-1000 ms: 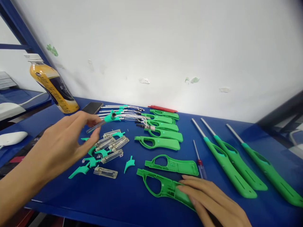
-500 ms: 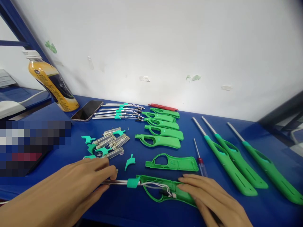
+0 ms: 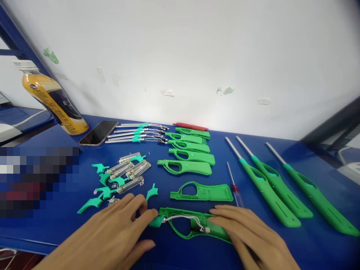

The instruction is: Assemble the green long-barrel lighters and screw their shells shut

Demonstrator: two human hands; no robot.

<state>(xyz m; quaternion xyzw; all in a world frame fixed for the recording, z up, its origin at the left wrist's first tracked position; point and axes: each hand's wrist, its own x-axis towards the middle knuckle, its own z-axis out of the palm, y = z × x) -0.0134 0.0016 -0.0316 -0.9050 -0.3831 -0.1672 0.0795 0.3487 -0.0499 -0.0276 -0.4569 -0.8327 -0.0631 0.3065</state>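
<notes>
My left hand point(image 3: 126, 225) is at the front left, its index fingertip against a teal collar point(image 3: 156, 221) at the left end of a green half shell point(image 3: 202, 219); the thumb is apart below. White wires point(image 3: 187, 216) run from the collar into the shell, ending at a black and white plug. My right hand point(image 3: 247, 232) rests over the shell's right end, fingers together on it. A second open half shell point(image 3: 205, 191) lies just behind. The metal tube is hidden by my left hand.
Clear tanks point(image 3: 131, 185) and teal triggers point(image 3: 91, 203) lie at left. Behind are metal rods point(image 3: 123, 140), a phone point(image 3: 99, 132), a bottle point(image 3: 56, 101) and several green shells point(image 3: 188, 167). A screwdriver point(image 3: 235, 189) and three assembled lighters point(image 3: 270, 191) lie at right.
My left hand has slid right along the metal tube to the teal collar, and its thumb has moved away from the tube. My right hand keeps its place on the shell.
</notes>
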